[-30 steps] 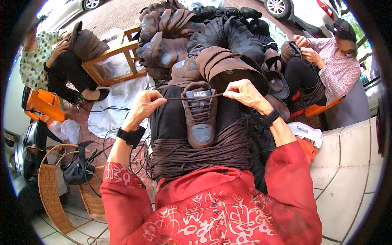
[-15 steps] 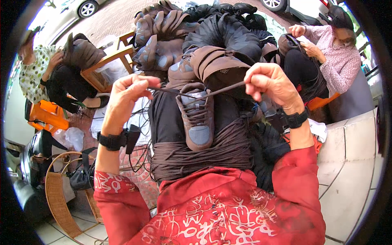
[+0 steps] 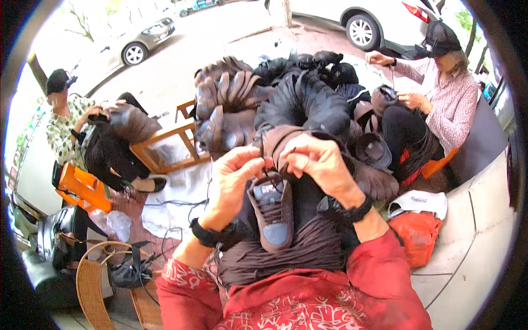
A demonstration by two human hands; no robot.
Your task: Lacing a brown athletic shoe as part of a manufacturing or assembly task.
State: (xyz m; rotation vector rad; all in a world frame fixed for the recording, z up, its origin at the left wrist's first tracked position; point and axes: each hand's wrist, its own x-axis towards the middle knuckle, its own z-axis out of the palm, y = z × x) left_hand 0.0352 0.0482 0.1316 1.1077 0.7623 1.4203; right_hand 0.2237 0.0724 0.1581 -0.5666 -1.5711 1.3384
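ahead: shoe pile (image 3: 308, 104) blocks | left: sheet (image 3: 181, 192) open

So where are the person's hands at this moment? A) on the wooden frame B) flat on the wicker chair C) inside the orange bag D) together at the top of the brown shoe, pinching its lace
D: the left hand and right hand meet above the shoe, fingers pinching its dark lace.

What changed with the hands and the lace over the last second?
Both hands came together: the left hand and right hand, earlier spread wide pulling the lace taut, now meet just above the brown shoe, pinching the lace close. The shoe stayed on the lap.
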